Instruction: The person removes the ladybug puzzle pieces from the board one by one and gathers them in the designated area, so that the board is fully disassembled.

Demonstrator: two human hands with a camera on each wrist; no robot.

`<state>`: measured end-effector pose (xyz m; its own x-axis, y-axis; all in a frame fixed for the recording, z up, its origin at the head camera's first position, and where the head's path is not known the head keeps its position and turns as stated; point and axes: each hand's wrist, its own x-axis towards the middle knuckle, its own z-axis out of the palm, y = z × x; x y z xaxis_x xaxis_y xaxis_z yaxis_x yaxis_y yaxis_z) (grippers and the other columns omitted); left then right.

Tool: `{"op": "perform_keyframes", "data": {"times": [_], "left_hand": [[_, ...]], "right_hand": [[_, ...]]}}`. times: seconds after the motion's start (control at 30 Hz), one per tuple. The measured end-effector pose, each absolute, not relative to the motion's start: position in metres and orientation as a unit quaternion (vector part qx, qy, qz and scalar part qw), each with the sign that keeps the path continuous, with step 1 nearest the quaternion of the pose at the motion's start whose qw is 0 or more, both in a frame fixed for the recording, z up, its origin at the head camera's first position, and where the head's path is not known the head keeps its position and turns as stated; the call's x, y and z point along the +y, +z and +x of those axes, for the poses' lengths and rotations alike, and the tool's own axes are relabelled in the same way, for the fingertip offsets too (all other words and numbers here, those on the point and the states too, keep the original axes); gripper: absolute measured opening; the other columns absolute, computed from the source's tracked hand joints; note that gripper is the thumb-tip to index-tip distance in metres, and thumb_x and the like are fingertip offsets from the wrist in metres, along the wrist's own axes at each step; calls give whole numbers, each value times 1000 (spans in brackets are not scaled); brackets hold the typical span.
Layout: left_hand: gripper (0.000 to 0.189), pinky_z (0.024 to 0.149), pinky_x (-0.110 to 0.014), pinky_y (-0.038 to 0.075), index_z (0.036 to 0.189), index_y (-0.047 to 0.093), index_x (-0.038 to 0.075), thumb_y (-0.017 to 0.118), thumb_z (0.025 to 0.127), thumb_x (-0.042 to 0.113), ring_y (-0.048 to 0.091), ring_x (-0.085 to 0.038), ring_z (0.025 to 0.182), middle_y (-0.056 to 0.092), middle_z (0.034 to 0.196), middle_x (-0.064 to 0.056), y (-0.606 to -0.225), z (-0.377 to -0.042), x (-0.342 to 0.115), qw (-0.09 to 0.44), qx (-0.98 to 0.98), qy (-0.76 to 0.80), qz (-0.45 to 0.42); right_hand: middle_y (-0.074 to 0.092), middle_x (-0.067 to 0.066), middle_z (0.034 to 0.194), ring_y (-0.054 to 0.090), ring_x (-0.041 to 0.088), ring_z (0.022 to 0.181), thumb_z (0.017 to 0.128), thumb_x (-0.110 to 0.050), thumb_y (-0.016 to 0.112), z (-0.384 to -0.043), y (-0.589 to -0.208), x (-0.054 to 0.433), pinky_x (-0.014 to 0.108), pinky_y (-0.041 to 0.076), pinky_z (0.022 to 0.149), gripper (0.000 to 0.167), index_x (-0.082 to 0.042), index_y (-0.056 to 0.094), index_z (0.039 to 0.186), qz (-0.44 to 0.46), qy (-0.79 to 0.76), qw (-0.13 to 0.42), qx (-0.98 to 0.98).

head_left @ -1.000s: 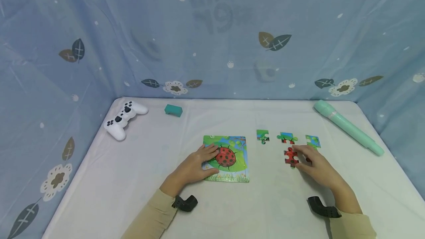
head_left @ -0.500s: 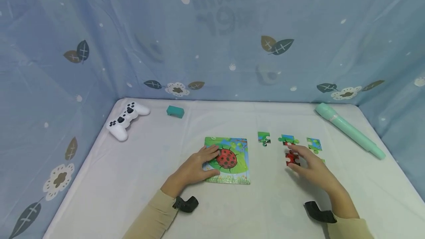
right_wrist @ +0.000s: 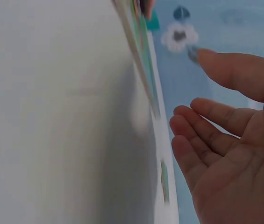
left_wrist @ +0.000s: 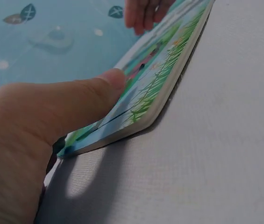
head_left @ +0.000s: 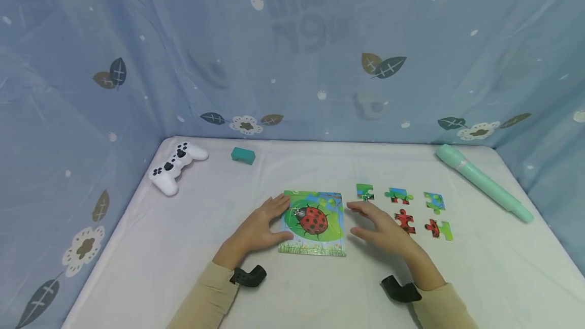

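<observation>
A square ladybug jigsaw puzzle (head_left: 313, 223) lies on the white table. At its left edge is my left hand (head_left: 256, 225), thumb and fingers spread. In the left wrist view the thumb (left_wrist: 87, 98) rests on the puzzle's border, while the other fingers are mostly hidden. My right hand (head_left: 384, 230) hovers just right of the puzzle with relaxed fingers and nothing in its grasp; the right wrist view shows its bare palm (right_wrist: 234, 163). Beyond it lie loose puzzle pieces, among them a red one (head_left: 404, 221) and a red-and-green one (head_left: 439, 229).
Behind these are more pieces: a green one (head_left: 364, 192), a blue-green-red one (head_left: 399, 196) and a blue-green one (head_left: 434, 202). A white game controller (head_left: 175, 167) and a teal block (head_left: 243, 155) sit at the back left. A mint-green tube (head_left: 484, 183) lies at the right.
My right hand has left the loose pieces and moved left to the puzzle's right side, carrying nothing. My left hand has slid slightly left, from over the puzzle to its edge.
</observation>
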<state>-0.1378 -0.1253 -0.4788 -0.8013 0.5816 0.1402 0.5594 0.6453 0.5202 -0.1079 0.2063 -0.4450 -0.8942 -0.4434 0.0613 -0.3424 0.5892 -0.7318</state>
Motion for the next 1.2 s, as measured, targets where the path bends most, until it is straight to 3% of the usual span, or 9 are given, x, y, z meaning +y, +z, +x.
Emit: {"op": "perform_keyframes", "data": {"times": [0.2,0.5,0.9,1.2], "left_hand": [[88,120,-37,18,145,36,3,69,80,52,25,-22,144,33,153,-6,-480,-138,-127,21,910,258,324],[85,120,-40,19,144,38,1,66,82,53,26,-22,143,34,152,-7,-480,-139,-126,11,906,256,337],[84,119,-40,22,142,40,0,67,82,52,28,-23,143,35,152,-7,-477,-141,-125,9,908,251,336],[84,120,-40,20,142,40,0,68,81,51,27,-23,143,35,152,-7,-477,-139,-124,21,908,257,330]], "right_hand": [[54,15,133,51,33,124,89,-19,66,-118,-444,165,51,43,103,52,1,48,134,-271,-400,89,871],[52,14,130,53,26,111,91,-22,65,-127,-449,116,43,50,90,51,0,48,133,-295,-388,97,868],[51,13,127,49,30,116,84,-13,71,-126,-462,99,46,49,93,43,0,56,122,-272,-372,27,887],[49,13,124,45,26,111,82,-14,73,-123,-466,98,36,48,80,42,-4,54,118,-269,-372,30,888]]}}
